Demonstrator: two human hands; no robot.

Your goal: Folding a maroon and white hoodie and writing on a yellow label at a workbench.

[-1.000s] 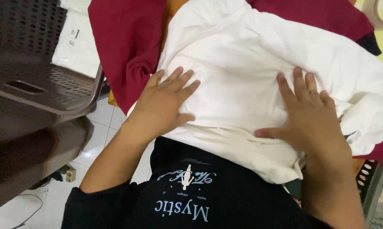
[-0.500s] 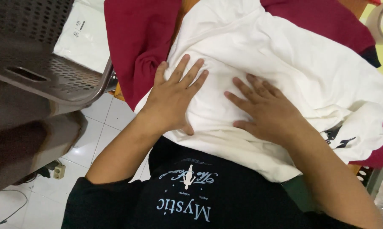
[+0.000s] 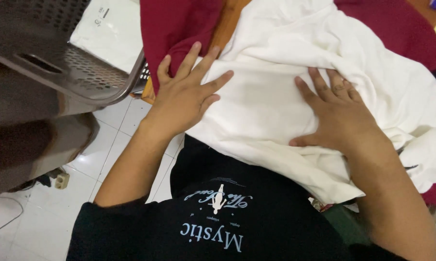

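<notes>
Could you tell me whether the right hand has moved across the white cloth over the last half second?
Yes. The right hand has slid rightward on the white cloth, away from the left hand, which lies near the cloth's left edge.

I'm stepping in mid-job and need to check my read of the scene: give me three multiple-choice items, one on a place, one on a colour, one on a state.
1. Where does the left hand rest?
A. on the near left edge of the white garment
B. inside the basket
C. on the floor

2. What colour is the cloth lying under the white garment?
A. green
B. dark red
C. blue

3. How is the right hand placed?
A. closed in a fist
B. pinching a fold
C. flat, fingers spread

Answers:
1 A, its palm lies on the white fabric by the edge.
2 B, dark red shows at the top left and right of the white piece.
3 C, palm down with fingers apart on the white garment.
</notes>
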